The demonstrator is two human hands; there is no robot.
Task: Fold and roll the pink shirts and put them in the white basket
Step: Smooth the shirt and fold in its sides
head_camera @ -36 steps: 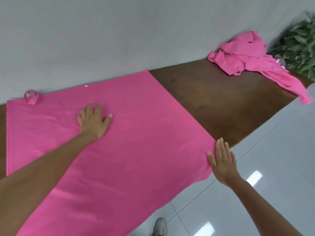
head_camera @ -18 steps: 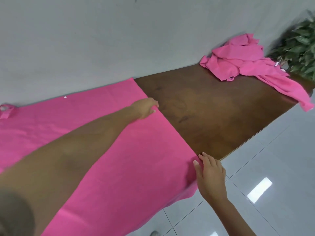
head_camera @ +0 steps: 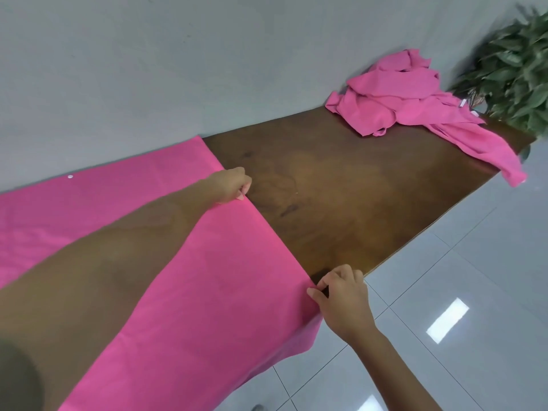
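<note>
Now both hands, left hand and right hand, pinch the pink shirt's edge.

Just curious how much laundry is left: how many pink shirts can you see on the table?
2 clearly apart: a flat pink shirt spread at the near end, pinched along its edge by both hands, and a crumpled pink heap at the far end by the plant. The heap may hold several.

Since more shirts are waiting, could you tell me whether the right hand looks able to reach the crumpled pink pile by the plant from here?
Probably not without stepping sideways: the right hand pinches the spread shirt, and bare table separates it from the pile.
</note>
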